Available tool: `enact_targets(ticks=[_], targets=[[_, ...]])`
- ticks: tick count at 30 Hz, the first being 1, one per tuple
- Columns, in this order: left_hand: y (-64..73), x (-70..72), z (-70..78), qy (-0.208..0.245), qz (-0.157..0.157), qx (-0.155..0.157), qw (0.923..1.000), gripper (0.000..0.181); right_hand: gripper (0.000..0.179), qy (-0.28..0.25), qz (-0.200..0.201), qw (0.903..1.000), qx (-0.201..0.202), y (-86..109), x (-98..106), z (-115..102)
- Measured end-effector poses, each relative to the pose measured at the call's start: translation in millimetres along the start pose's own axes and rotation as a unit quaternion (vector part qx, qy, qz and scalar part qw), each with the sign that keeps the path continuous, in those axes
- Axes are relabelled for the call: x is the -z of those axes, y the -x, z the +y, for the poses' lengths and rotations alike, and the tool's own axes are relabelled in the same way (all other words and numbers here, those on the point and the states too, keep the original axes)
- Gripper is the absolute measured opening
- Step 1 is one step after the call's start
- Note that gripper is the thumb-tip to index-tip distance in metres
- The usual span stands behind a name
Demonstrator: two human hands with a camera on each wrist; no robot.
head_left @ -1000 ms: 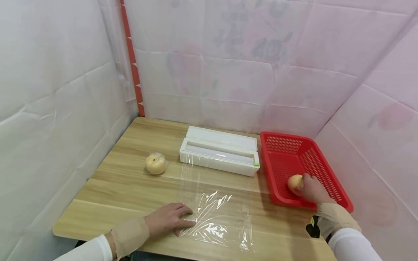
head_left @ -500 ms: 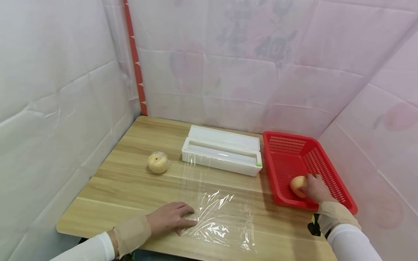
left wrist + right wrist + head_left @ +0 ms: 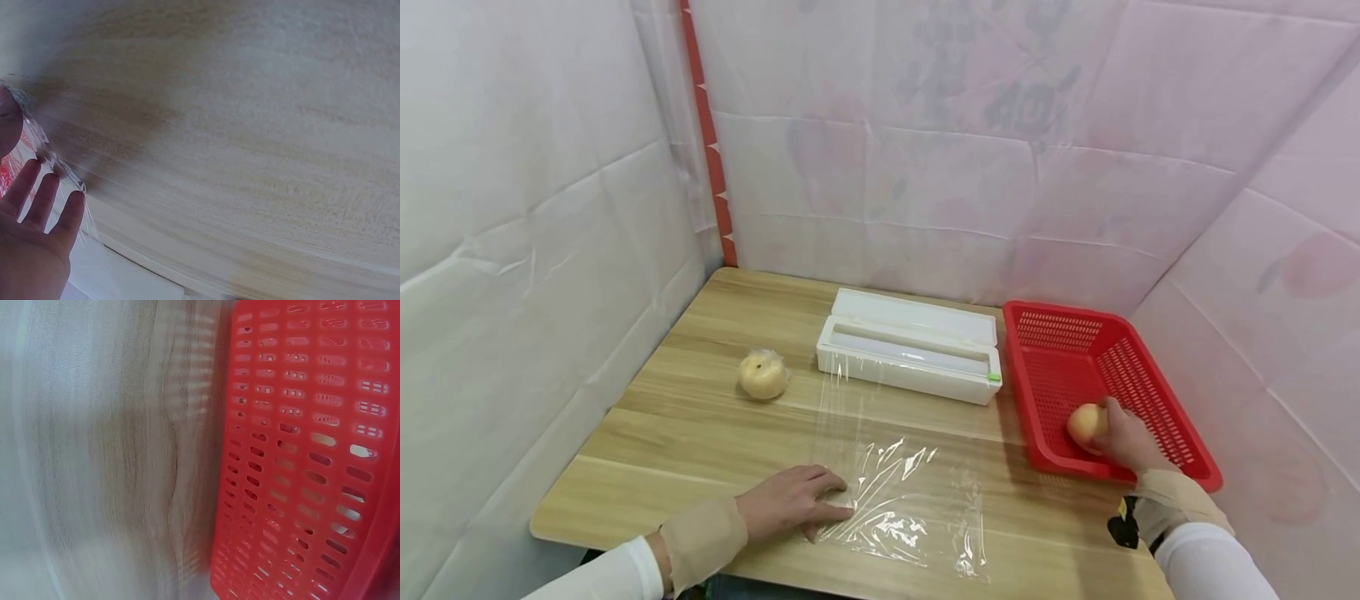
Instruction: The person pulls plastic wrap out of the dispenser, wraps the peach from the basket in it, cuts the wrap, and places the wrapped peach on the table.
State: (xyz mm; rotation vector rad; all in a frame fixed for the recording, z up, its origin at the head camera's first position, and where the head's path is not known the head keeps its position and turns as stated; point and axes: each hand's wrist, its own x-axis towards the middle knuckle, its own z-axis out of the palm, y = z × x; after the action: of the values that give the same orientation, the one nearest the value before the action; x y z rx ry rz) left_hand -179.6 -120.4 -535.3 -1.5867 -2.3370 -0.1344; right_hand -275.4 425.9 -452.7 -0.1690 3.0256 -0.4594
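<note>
Inside the red basket (image 3: 1027, 408), my right hand (image 3: 1129, 437) grips a round yellow pear (image 3: 1084, 425), with its fingers partly over the fruit's right side. The right wrist view shows the basket's slotted wall (image 3: 247, 456); that hand is out of sight there. My left hand (image 3: 790, 500) lies on the table near its front edge, fingers spread and touching the left border of a sheet of cling film (image 3: 895, 492). Its fingers look nearly straight along the film's edge in the left wrist view (image 3: 37, 244). The film runs back to a white dispenser box (image 3: 910, 379) with its lid up.
A second pear (image 3: 763, 375), wrapped in film, sits left of the dispenser. A green slider (image 3: 994, 377) is at the box's right end. Pale sheeted walls (image 3: 880, 183) enclose the wooden table (image 3: 662, 408) at the back and both sides.
The head view has shifted slightly. My right hand stays at the pear in the basket, its fingers drawn slightly closer together. The left hand and the film keep their place.
</note>
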Motion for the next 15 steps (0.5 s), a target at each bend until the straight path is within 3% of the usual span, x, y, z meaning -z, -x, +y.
enact_targets(ticks=[15], targets=[[-0.9,3.4,1.9,0.0,0.009,0.002,1.0,0.062,0.062,-0.023,0.081,0.9959,0.035,12.6,12.6,-4.3]])
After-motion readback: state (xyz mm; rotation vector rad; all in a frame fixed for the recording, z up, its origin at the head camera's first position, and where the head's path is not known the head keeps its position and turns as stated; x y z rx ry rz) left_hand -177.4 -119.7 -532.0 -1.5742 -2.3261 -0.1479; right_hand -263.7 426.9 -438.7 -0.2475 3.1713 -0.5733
